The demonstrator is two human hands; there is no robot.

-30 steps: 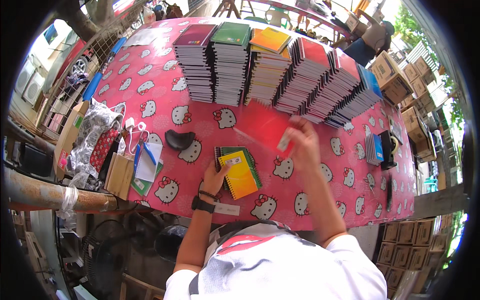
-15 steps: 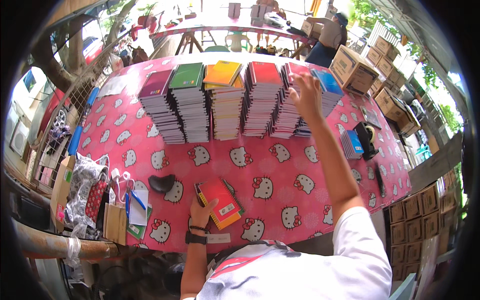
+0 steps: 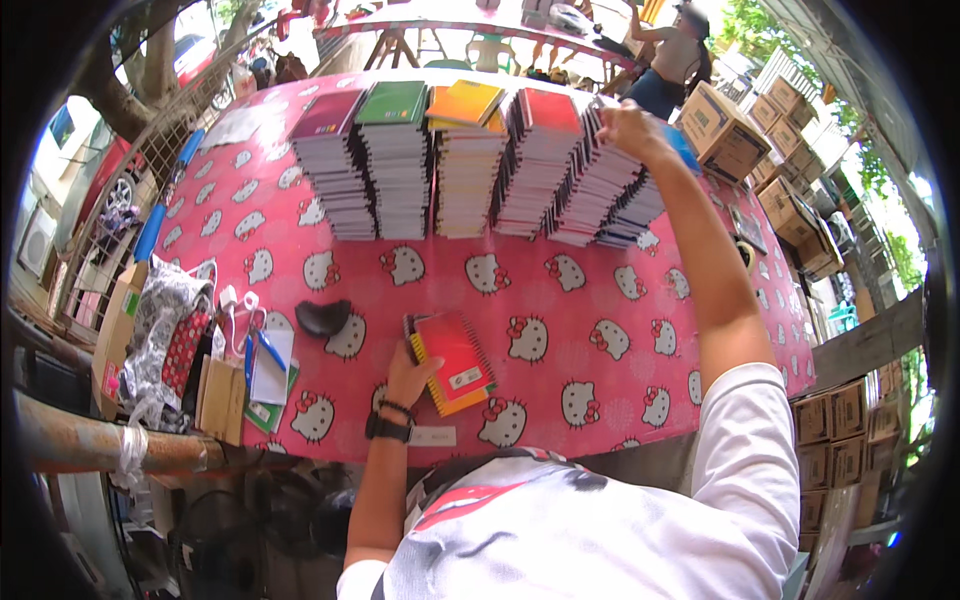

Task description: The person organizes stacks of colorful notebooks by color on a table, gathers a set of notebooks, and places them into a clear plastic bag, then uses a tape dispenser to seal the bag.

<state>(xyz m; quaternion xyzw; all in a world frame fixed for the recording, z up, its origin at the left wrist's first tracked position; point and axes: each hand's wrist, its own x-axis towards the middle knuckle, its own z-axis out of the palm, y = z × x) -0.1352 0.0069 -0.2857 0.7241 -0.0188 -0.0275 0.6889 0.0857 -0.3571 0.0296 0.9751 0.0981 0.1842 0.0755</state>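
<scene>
My left hand (image 3: 405, 380) grips a small fanned bundle of spiral notebooks (image 3: 455, 345) low over the table. The top one is red, with yellow edges below it. At the far right of the row, my right hand (image 3: 637, 130) has its fingers curled onto the top notebook of a tall notebook stack (image 3: 597, 190); the hand hides most of its cover. Beside it stand a stack topped in blue (image 3: 682, 148) and a red-topped stack (image 3: 548, 110). Further left are yellow (image 3: 466, 102), green (image 3: 393, 103) and maroon (image 3: 328, 113) stacks.
A black curved object (image 3: 323, 318) lies left of my left hand. Pens (image 3: 270, 350), a notepad and a wooden block (image 3: 221, 400) sit at the left edge. Cardboard boxes (image 3: 722, 132) stand at the right. Another person (image 3: 672, 60) is beyond the table.
My right hand has gone from spread fingers above the stack to curled fingers on its top. The left hand still holds the bundle. The view has shifted, and the person beyond has raised an arm.
</scene>
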